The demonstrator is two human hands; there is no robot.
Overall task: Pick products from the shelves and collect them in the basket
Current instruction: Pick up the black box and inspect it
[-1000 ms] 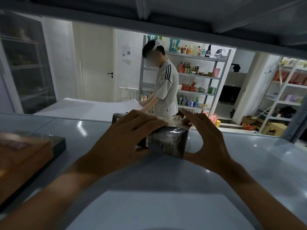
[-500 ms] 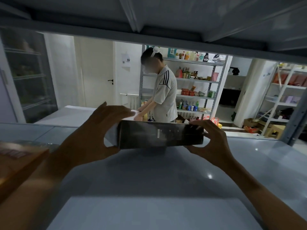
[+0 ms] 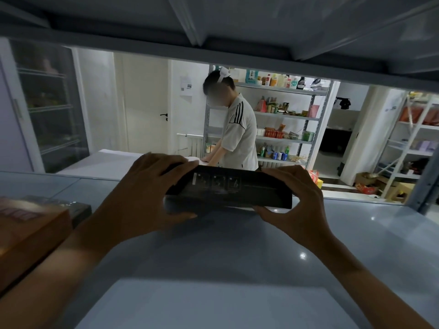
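A long black box [image 3: 235, 191] with small white print hangs level just above the grey shelf board [image 3: 213, 252], held by both of my hands. My left hand [image 3: 142, 198] grips its left end, fingers over the top and thumb underneath. My right hand [image 3: 297, 200] grips the right end the same way. No basket is in view.
An orange box [image 3: 28, 231] lies on the shelf at the left, with a dark flat box [image 3: 78, 210] behind it. The upper shelf board [image 3: 213, 24] hangs low overhead. Beyond the shelf a person [image 3: 237, 131] stands at a white table, with stocked racks [image 3: 285, 119] behind.
The black box was lying on the shelf under my hands a second ago. It has been lifted, turned long side toward me, and now sits a little lower and closer.
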